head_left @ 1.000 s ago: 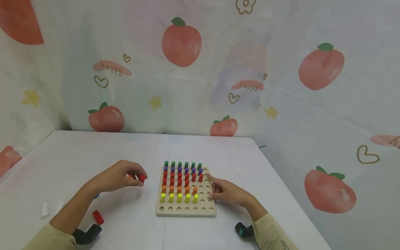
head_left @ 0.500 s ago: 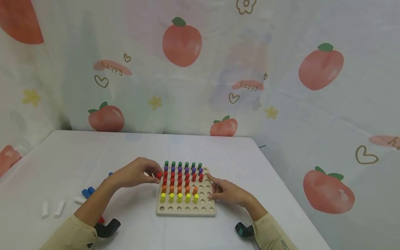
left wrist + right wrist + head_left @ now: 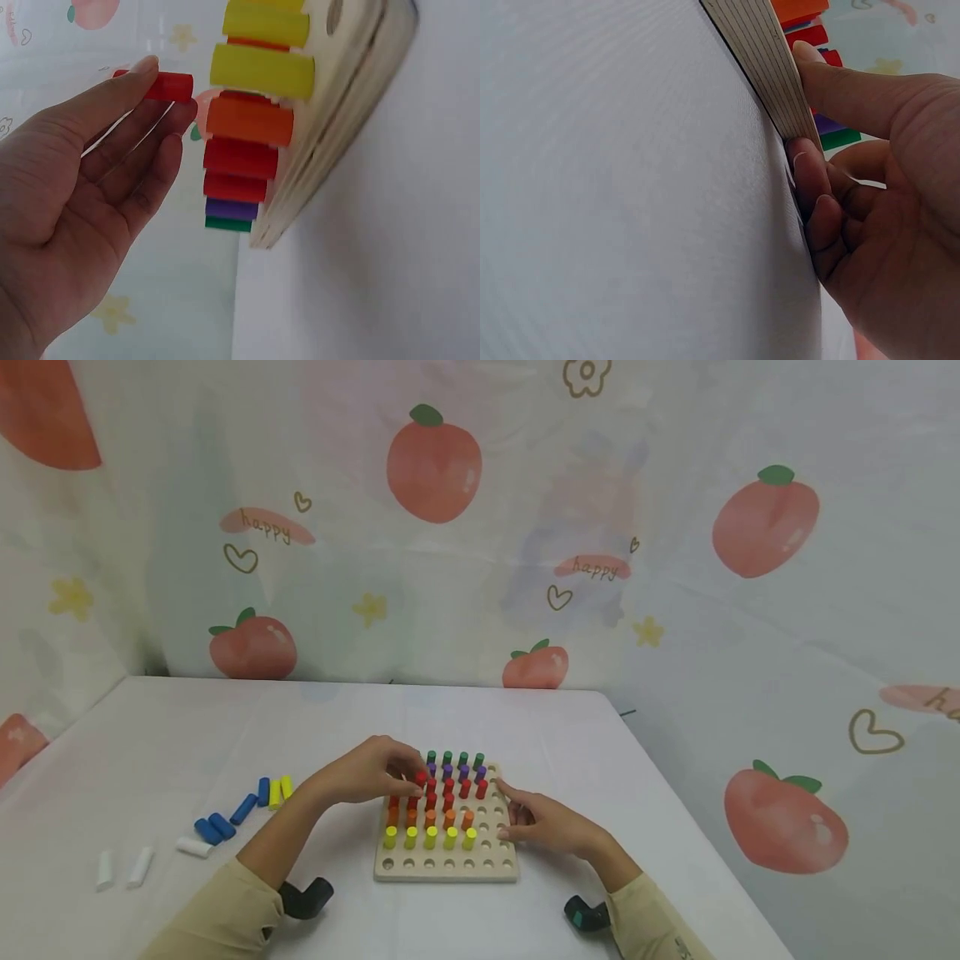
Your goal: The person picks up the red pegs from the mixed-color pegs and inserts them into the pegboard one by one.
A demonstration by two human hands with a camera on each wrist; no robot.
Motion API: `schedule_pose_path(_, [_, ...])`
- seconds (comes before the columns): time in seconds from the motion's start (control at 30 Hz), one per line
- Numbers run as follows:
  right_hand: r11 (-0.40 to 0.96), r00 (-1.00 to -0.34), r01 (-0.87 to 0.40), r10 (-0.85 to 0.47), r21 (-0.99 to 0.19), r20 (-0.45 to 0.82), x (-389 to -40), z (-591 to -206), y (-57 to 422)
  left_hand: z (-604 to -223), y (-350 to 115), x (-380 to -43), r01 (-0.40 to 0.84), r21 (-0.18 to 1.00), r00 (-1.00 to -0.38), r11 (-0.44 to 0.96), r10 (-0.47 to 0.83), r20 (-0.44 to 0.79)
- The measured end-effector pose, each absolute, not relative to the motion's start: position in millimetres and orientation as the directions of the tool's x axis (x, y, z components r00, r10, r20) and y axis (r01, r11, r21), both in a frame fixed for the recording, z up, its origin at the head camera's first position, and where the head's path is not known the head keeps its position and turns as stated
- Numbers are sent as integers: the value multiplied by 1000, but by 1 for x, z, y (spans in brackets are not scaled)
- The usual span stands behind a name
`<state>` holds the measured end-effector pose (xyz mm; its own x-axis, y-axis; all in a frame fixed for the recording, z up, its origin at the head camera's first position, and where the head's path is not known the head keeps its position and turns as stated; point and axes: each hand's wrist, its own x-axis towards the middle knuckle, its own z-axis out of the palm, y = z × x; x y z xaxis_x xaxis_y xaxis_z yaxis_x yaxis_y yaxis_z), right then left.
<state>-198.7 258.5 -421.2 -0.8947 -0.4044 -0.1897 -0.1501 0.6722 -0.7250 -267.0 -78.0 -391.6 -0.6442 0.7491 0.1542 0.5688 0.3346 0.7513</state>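
Observation:
A wooden pegboard (image 3: 450, 872) lies on the table, with upright rows of green, purple, red, orange and yellow pegs. Its front row of holes and several at the right are bare. My left hand (image 3: 367, 772) pinches a red peg (image 3: 174, 87) between thumb and fingertips, over the left part of the board above the red rows. In the left wrist view the peg lies sideways, apart from the standing pegs. My right hand (image 3: 551, 820) holds the board's right edge, thumb on the near part and index finger toward the far corner; the other fingers curl against the side.
Loose pegs lie left of the board: several blue pegs (image 3: 243, 809), yellow pegs (image 3: 274, 793) and white pegs (image 3: 140, 867). My left forearm crosses in front of that side. A black curved piece (image 3: 587, 913) sits at my right wrist. A fruit-print cloth (image 3: 465, 610) hangs behind the table.
My left hand has carried the red peg rightward from beside the board to over its left part. The right hand stays at the right edge.

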Motion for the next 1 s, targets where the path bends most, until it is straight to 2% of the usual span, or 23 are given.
schedule_pose_path(0.33, [676, -893, -157, -408, -720, -188, -199, -422, 259, -393, -49, -270, 504, 796, -671, 335, 732, 117])
schedule_pose_path(1.0, [676, -896, -156, -404, -720, -185, -198, -421, 259, -406, -17, -263, 481, 798, -743, 362, 652, 152])
